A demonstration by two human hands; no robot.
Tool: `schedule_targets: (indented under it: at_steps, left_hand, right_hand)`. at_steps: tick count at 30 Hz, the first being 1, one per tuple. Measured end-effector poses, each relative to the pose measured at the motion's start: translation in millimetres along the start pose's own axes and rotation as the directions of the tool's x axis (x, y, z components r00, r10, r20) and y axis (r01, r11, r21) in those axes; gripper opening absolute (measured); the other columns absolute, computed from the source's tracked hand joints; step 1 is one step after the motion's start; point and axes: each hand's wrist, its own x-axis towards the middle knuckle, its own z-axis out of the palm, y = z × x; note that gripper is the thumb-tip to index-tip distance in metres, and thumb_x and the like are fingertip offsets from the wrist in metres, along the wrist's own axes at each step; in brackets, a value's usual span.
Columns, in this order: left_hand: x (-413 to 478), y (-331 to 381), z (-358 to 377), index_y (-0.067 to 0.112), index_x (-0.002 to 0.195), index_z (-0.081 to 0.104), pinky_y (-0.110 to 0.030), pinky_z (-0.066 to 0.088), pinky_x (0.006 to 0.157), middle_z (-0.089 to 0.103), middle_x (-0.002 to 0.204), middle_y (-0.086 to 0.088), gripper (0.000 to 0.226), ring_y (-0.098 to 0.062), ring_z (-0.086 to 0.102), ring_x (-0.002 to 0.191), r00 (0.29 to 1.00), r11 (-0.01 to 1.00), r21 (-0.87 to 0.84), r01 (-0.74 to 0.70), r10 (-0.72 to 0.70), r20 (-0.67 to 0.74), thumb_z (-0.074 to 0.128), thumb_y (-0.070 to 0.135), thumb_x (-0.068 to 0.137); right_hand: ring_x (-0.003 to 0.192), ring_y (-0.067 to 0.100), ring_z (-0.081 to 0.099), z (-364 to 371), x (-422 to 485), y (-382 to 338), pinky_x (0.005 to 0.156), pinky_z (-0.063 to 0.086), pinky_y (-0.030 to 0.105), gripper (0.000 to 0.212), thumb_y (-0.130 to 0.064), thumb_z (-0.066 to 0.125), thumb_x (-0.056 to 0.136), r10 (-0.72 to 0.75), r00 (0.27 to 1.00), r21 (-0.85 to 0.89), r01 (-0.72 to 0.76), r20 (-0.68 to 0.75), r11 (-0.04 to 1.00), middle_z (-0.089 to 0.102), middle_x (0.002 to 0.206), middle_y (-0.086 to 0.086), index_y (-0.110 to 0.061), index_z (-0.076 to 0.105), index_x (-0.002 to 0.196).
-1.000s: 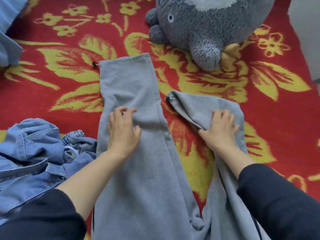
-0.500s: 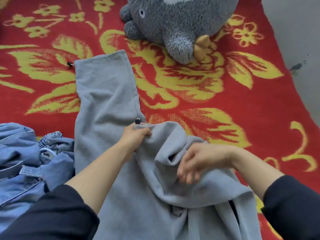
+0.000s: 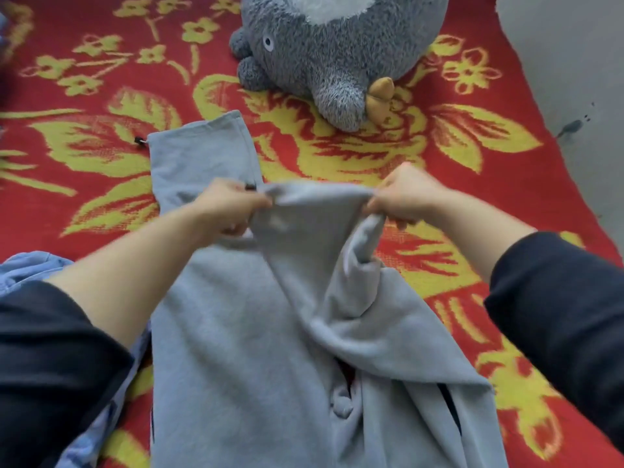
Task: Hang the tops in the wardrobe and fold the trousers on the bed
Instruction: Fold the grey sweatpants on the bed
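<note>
Nearest, dark sleeves (image 3: pixel 50 366) come in at 7 and 4 o'clock, pushed up off bare forearms. Blue denim (image 3: pixel 30 268) lies bunched at 8 o'clock, partly under the left arm and touching the left edge of the trousers (image 3: pixel 236 332). These grey trousers lie on the bed (image 3: pixel 472 157), waist end toward 6 o'clock, where the cloth is creased and a small gap shows between the legs. One leg lies flat and runs up toward 11 o'clock. The other is lifted and rumpled, with its end stretched taut between both hands near the centre. The left grip (image 3: pixel 233 211) has its fingers curled tight round one corner of that end, above the flat leg's right edge. The right grip (image 3: pixel 401 197), at about 2 o'clock from centre, is clamped on the other corner, cloth hanging in a fold below it. Both hands are slightly blurred. Further off, the flat leg's hem (image 3: pixel 199 130) ends at 11 o'clock with a small black toggle (image 3: pixel 139 141) at its left corner. Beyond, at 12 to 1 o'clock, a grey plush (image 3: pixel 337 45) rests on the red and yellow flowered cover, well apart from the trousers. A plain grey surface (image 3: pixel 574 62) lies past the bed's edge at 2 o'clock.
</note>
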Motion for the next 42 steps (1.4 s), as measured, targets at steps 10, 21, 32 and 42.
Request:
schedule_targets:
  at_steps: [10,21,32,42]
  left_hand:
    - [-25.2,3.8,68.7,0.029,0.141,0.035,-0.016,0.049,0.077,0.06,0.11,0.002,0.06,0.004,0.061,0.094,0.959,0.947,-0.229,-0.226,0.257,0.115,0.06,0.009,0.09]
    - [-69.9,-94.0,145.9,0.017,0.127,0.059,-0.025,0.04,0.088,0.058,0.12,-0.005,0.036,-0.023,0.057,0.109,0.991,0.97,0.227,-0.085,0.058,0.123,0.049,0.014,0.092]
    - [-56.7,-65.2,181.9,0.021,0.137,0.05,-0.04,0.051,0.075,0.065,0.095,-0.017,0.044,-0.038,0.058,0.1,0.989,0.976,0.186,-0.112,0.092,0.114,0.049,0.023,0.094]
    - [-30.2,-15.9,231.2,0.022,0.133,0.052,-0.006,0.044,0.063,0.058,0.113,0.014,0.05,0.001,0.058,0.095,0.998,0.94,-0.336,-0.052,0.057,0.007,0.039,-0.005,0.094]
  right_hand:
    - [0.108,0.031,0.056,-8.6,-1.9,51.6,0.088,0.043,0.035,0.037,-0.018,0.059,0.082,-0.052,0.866,0.022,0.073,-0.498,0.997,0.06,0.118,0.012,-0.009,0.056,0.119]
    - [0.082,0.022,0.054,79.8,-48.4,100.5,0.067,0.041,0.033,0.016,-0.016,0.051,0.09,0.079,0.985,0.466,0.002,-0.154,0.885,0.059,0.081,0.008,-0.009,0.061,0.079]
    - [0.092,0.035,0.057,19.1,-93.4,265.8,0.074,0.042,0.039,0.026,-0.024,0.062,0.085,0.549,0.746,0.207,-0.51,-0.376,0.835,0.059,0.102,0.02,-0.004,0.059,0.102]
    - [0.143,0.027,0.013,33.6,3.5,166.5,0.107,0.021,0.053,0.035,-0.028,0.056,0.091,-0.261,0.95,-0.577,0.119,-0.171,0.808,0.023,0.152,0.006,-0.03,0.053,0.125]
